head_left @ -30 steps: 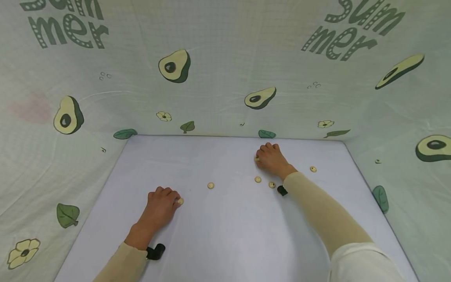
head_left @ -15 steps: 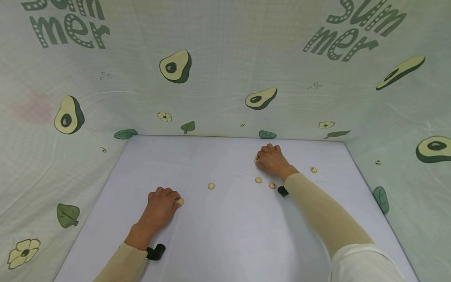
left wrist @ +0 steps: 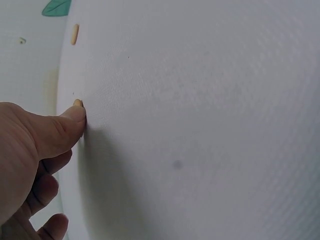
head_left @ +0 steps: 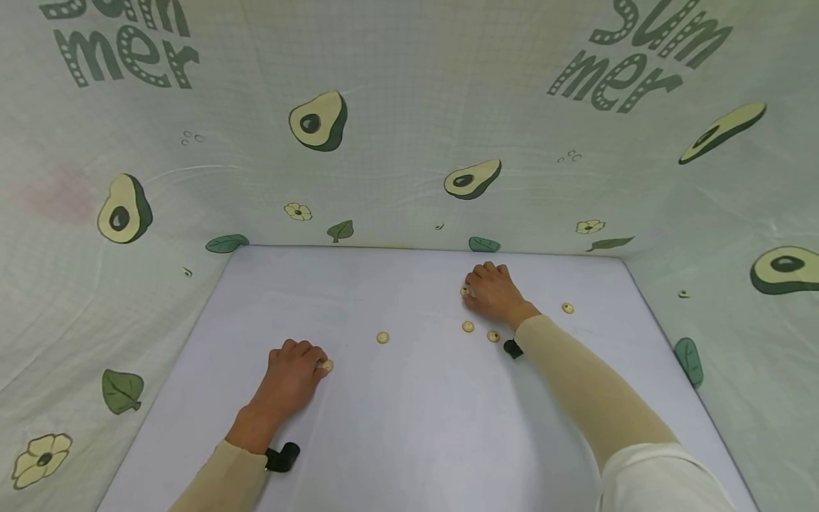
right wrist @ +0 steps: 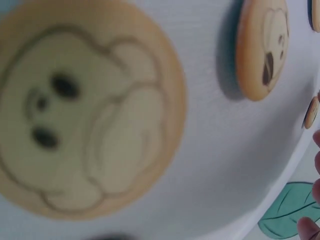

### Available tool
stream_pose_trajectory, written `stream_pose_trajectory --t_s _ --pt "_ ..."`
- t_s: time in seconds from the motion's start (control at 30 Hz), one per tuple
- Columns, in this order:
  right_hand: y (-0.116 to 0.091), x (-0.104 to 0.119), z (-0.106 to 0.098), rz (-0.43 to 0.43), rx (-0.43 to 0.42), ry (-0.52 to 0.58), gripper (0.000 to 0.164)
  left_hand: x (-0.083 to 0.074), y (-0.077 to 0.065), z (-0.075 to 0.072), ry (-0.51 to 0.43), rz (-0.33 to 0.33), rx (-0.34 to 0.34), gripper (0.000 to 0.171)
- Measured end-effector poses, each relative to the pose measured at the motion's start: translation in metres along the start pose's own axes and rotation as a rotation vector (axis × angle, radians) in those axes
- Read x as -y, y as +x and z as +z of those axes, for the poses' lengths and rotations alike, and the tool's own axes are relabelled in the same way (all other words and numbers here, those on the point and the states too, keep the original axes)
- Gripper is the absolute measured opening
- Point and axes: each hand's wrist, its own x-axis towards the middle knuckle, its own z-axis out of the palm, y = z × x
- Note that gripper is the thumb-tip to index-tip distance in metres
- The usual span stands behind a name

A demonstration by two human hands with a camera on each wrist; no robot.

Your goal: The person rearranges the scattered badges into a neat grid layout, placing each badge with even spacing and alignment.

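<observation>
Pinching a flat round disc (head_left: 329, 365), left hand (head_left: 293, 377) curls.

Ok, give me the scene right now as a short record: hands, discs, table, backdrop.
Left hand: pinches one disc
Right hand: pinches another disc
Not in hand: four, lying on the white table
Middle disc: between the hands
Two discs: near side of the right hand
Far-right disc: right of the right hand
Backdrop: pale, printed with avocados
</observation>
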Motion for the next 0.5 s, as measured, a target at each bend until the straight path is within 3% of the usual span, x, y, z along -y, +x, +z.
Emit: stream_pose_trajectory --t_s 0.37,0.5 --pt "-0.015 0.004 0.001 -0.047 -0.162 -0.064 0.034 -0.002 -0.001 0.0 -0.011 -0.005 0.001 0.019" --pt "-0.025 0.007 0.001 -0.057 -0.181 -0.083 0.031 -0.002 -0.001 0.0 -0.024 -0.003 -0.002 0.02"
